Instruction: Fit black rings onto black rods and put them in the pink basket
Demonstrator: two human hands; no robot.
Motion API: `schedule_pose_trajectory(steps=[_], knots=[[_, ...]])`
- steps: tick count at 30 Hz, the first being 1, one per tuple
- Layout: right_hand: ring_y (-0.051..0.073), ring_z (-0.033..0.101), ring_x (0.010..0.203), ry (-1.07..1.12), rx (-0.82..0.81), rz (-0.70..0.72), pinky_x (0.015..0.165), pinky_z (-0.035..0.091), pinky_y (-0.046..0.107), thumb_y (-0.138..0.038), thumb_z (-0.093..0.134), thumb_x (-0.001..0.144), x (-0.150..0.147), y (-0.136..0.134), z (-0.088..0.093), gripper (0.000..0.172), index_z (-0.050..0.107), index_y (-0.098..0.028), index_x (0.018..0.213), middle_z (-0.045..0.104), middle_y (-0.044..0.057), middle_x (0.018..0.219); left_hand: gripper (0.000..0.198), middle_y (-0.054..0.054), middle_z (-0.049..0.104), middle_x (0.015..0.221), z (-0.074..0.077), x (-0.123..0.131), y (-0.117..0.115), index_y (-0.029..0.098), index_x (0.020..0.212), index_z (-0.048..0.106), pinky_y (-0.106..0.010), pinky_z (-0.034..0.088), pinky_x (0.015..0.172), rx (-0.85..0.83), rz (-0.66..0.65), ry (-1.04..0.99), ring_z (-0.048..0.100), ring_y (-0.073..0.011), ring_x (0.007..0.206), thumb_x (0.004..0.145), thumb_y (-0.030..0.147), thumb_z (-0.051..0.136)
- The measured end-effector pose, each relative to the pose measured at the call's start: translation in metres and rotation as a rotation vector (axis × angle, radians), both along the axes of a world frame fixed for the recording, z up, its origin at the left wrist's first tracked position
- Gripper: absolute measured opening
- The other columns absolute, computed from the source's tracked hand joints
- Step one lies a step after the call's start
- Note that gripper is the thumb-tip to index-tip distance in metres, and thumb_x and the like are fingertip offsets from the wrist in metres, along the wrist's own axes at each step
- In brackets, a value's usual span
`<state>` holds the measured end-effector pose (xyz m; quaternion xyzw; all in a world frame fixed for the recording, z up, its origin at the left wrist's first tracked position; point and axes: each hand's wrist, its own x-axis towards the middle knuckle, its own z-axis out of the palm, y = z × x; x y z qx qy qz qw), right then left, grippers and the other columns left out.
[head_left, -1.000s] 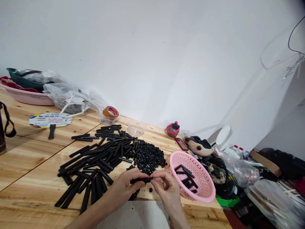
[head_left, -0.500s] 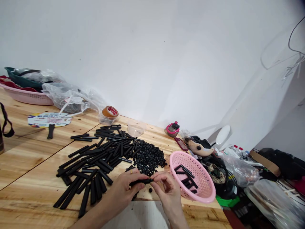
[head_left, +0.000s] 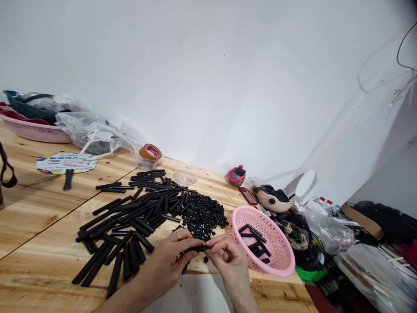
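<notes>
My left hand [head_left: 169, 257], with a ring on one finger, is closed round a slim black tube [head_left: 199, 248] that points to the right. At the tube's right end, the thumb and fingertips of my right hand [head_left: 230, 263] are pinched together. Whether they also hold a small black piece is hidden. Just beyond my hands lies a heap of small black pieces [head_left: 205, 213]. A spread of longer black tubes [head_left: 130, 213] covers the table to the left. Close on the right stands a pink basket [head_left: 286, 243] with several short black tubes inside. Below my hands is a pale flat surface [head_left: 198, 293].
Along the wall are a plastic bag [head_left: 94, 130], a tape roll [head_left: 150, 152], a clear tub [head_left: 186, 176] and a pink-handled bottle [head_left: 236, 175]. A hand fan [head_left: 67, 163] lies at left. Past the table's right edge is clutter with plastic bags [head_left: 329, 230].
My fingertips have closed in a little round the tube, and less of it shows between my hands. The view has shifted very slightly; everything else stays put.
</notes>
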<state>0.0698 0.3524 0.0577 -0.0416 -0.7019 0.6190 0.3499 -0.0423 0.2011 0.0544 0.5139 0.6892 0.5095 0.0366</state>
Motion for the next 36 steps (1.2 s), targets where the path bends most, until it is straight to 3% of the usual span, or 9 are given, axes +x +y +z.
schedule_pose_trajectory(steps=[10, 16, 25, 36], knots=[[0.019, 0.066, 0.079, -0.094, 0.070, 0.036, 0.064, 0.053, 0.026, -0.018, 0.072, 0.077, -0.002, 0.006, -0.001, 0.005, 0.075, -0.020, 0.075, 0.073, 0.007, 0.087, 0.028, -0.004, 0.068, 0.099, -0.002, -0.002, 0.002, 0.027, 0.111, 0.071, -0.026, 0.048, 0.082, -0.036, 0.021, -0.047, 0.062, -0.0189, 0.094, 0.093, 0.017, 0.052], [0.014, 0.063, 0.068, -0.035, -0.058, 0.005, 0.058, 0.049, 0.022, -0.016, 0.074, 0.073, -0.004, 0.003, -0.005, 0.005, 0.071, -0.020, 0.071, 0.072, 0.005, 0.086, 0.027, -0.006, 0.068, 0.100, 0.001, 0.001, 0.003, 0.025, 0.110, 0.071, -0.027, 0.049, 0.082, -0.034, 0.016, -0.064, 0.063, -0.0198, 0.093, 0.094, 0.020, 0.050], [0.018, 0.067, 0.079, -0.013, -0.084, -0.003, 0.071, 0.055, 0.027, -0.017, 0.076, 0.072, -0.003, 0.000, -0.010, 0.011, 0.065, -0.019, 0.069, 0.070, 0.005, 0.086, 0.030, -0.007, 0.065, 0.105, -0.003, 0.006, 0.004, 0.025, 0.112, 0.067, -0.029, 0.049, 0.088, 0.028, 0.034, 0.025, 0.061, -0.0205, 0.099, 0.095, 0.018, 0.043], [0.018, 0.067, 0.080, -0.032, -0.003, -0.002, 0.070, 0.055, 0.026, -0.014, 0.073, 0.073, 0.000, -0.001, -0.003, 0.010, 0.069, -0.020, 0.066, 0.071, 0.005, 0.080, 0.028, -0.007, 0.063, 0.104, -0.006, 0.013, 0.002, 0.025, 0.112, 0.065, -0.028, 0.049, 0.087, 0.017, 0.097, 0.092, 0.061, -0.0208, 0.098, 0.095, 0.016, 0.043]])
